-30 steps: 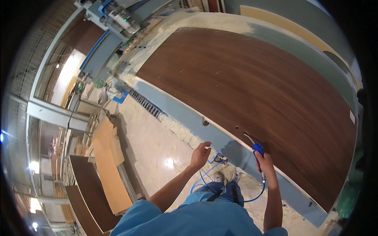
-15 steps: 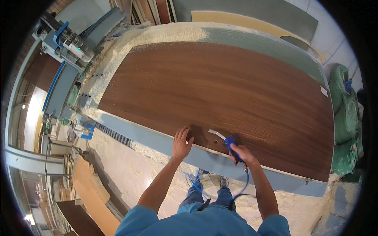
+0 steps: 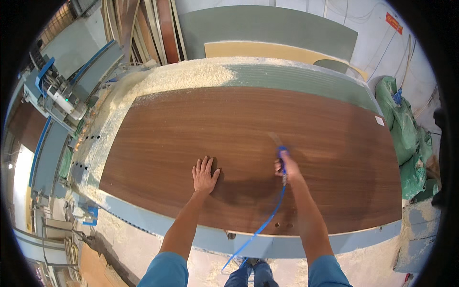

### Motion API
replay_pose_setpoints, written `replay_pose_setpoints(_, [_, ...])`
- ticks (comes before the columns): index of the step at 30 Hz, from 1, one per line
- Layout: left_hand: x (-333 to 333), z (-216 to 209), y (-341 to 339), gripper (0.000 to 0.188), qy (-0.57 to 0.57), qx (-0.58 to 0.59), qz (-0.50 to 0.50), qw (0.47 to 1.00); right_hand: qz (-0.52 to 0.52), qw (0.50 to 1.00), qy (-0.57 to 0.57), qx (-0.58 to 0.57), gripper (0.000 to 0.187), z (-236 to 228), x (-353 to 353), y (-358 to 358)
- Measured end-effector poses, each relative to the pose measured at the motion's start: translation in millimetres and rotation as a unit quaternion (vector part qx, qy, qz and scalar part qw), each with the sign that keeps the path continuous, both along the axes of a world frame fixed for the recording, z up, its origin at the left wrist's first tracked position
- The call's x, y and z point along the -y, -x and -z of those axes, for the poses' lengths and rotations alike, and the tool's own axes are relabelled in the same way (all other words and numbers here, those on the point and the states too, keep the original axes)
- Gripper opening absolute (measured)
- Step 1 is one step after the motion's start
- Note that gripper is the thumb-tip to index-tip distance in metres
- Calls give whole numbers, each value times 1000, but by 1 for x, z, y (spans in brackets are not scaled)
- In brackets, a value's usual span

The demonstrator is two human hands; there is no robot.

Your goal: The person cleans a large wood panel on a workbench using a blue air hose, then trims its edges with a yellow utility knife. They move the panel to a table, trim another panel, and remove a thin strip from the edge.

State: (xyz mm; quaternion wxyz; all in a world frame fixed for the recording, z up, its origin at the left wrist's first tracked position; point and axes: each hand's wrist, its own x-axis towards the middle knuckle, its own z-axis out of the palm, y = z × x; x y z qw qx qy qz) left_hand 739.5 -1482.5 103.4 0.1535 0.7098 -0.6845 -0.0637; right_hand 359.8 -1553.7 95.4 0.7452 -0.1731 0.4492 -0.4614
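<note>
R grip [image 3: 289, 167] closed round blue air gun [image 3: 281, 151], over wood-grain panel [image 3: 248, 124] on machine bed [image 3: 301, 78]; L grip [image 3: 204, 181] spread flat atop panel. Gun prob. light, stiff: hold by handle. Panel likely heavy; take edges.

A woodworking workshop, with heaped sawdust [image 3: 191, 77], a blue-trimmed machine [image 3: 67, 102] and leaning boards [image 3: 168, 31].

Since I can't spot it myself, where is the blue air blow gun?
In the head view, right of centre: the blue air blow gun is in the person's right hand, over the brown wood-grain panel, right of the left hand.
</note>
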Motion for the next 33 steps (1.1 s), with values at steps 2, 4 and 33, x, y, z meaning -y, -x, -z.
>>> replay_pose_setpoints(2, [35,-5,0,67,25,5,3,1000,-131,981,27,-140,46,-17,23,-29])
replay_pose_setpoints(4, [57,-8,-2,67,18,19,-2,1000,-195,965,67,-159,47,-25,57,-47])
replay_pose_setpoints(33, [79,-22,-3,66,-43,14,-29,999,97,989,10,-111,48,3,449,-292])
